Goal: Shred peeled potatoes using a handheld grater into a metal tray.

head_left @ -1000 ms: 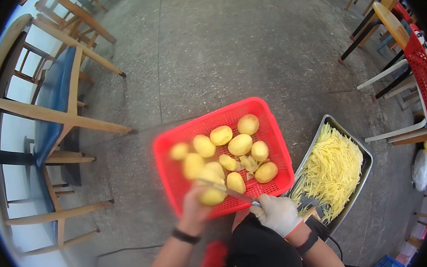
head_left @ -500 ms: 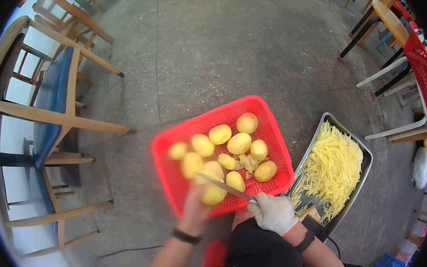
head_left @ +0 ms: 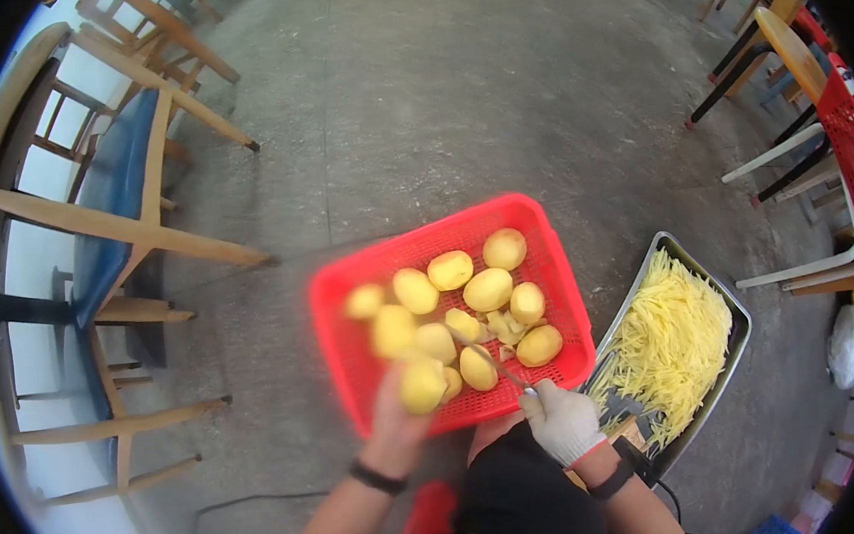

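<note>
My left hand (head_left: 399,422) is bare and holds a peeled yellow potato (head_left: 423,385) over the near edge of a red plastic basket (head_left: 534,218). My right hand (head_left: 562,420), in a white glove, grips a knife (head_left: 498,364) whose blade points up-left over the basket, towards the held potato. Several more peeled potatoes (head_left: 487,289) and a few cut pieces lie inside the basket.
A metal tray (head_left: 739,326) heaped with potato strips (head_left: 671,336) sits on the concrete floor right of the basket. Wooden chairs with a blue seat (head_left: 110,192) stand at left; more chairs and a red crate (head_left: 848,133) at right. A black cable runs along the floor near me.
The knife blade has swung off the held potato and now points further right over the basket. My left hand with its potato has shifted slightly. The view has tilted a little.
</note>
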A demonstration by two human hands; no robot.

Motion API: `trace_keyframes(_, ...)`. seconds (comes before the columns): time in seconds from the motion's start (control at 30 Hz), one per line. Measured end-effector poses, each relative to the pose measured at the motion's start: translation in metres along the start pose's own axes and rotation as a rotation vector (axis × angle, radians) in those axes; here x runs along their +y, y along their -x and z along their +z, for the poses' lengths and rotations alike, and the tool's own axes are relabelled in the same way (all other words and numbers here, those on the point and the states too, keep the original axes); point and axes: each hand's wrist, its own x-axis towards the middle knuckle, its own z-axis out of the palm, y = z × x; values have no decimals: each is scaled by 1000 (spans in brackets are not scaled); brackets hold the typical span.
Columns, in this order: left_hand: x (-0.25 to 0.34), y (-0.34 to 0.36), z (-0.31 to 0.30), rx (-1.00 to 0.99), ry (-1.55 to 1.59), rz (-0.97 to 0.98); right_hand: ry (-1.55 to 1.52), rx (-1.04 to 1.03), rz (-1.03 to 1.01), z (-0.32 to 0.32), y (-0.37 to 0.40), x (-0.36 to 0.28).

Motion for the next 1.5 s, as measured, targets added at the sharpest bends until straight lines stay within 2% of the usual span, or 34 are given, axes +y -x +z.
trace_keyframes(0.1,-8,0,-9,-19,92,-110,-203,-115,-189,13,8,1)
trace_keyframes(0.23,-17,-4,-16,15,244,-183,-182,-138,-132,10,-3,-1)
trace_keyframes(0.3,-20,-13,-34,19,305,-212,-415,-259,-87,11,-12,-2)
trace_keyframes(0.33,-21,-17,-48,-39,339,-226,-533,-317,-66,12,-19,-2)
trace_keyframes(0.4,-18,-18,-66,-95,384,-236,-498,-269,127,14,-32,9)
trace_keyframes(0.43,-14,-16,-71,-169,340,-297,-277,-176,120,14,-42,12)
trace_keyframes(0.47,-12,-15,-74,-245,292,-357,-277,-177,122,13,-47,13)
trace_keyframes(0.53,-18,-14,-72,-171,235,-339,10,-223,152,10,-58,10)
trace_keyframes(0.6,-25,-14,-63,-101,175,-319,64,-189,170,8,-62,2)
trace_keyframes(0.67,-32,-15,-56,175,33,-25,241,298,-124,13,-59,2)
trace_keyframes(0.7,-33,-21,-62,175,36,-27,245,297,-123,14,-55,2)
trace_keyframes(0.77,-27,-31,-75,428,-857,420,-10,316,-127,12,-39,3)
trace_keyframes(0.8,-20,-33,-74,418,-860,416,-7,322,-117,12,-31,6)
trace_keyframes(0.87,12,-26,-34,486,-1890,247,-204,403,-86,16,-9,13)
trace_keyframes(0.9,16,-34,-35,470,-1897,245,-289,459,-26,24,1,18)
trace_keyframes(0.97,18,-65,-44,601,-1789,694,-350,484,38,36,22,24)
trace_keyframes(1.0,19,-85,-54,570,-1798,699,-414,501,90,43,32,27)
trace_keyframes(1.03,19,-108,-64,627,-1782,623,-487,453,145,53,40,30)
trace_keyframes(1.07,21,-118,-64,683,-1767,547,-511,450,114,60,46,32)
trace_keyframes(1.1,22,-127,-64,665,-1613,444,-519,421,148,64,53,32)
trace_keyframes(1.13,22,-134,-63,633,-1634,448,-529,393,182,67,59,31)
trace_keyframes(1.23,23,-148,-71,708,-1518,451,-554,366,214,69,73,33)
trace_keyframes(1.27,24,-124,-40,597,-1455,405,-562,389,236,70,77,33)
trace_keyframes(1.33,23,-157,-83,765,-1600,532,-505,415,235,66,87,37)
trace_keyframes(1.4,30,-153,-89,479,-1325,419,-481,424,319,55,98,35)
trace_keyframes(1.43,30,-160,-104,543,-1334,505,-477,430,312,54,103,38)
trace_keyframes(1.47,24,-122,-72,311,-1077,520,-472,431,297,49,109,39)
trace_keyframes(1.5,19,-95,-53,221,-928,457,-511,434,332,37,115,37)
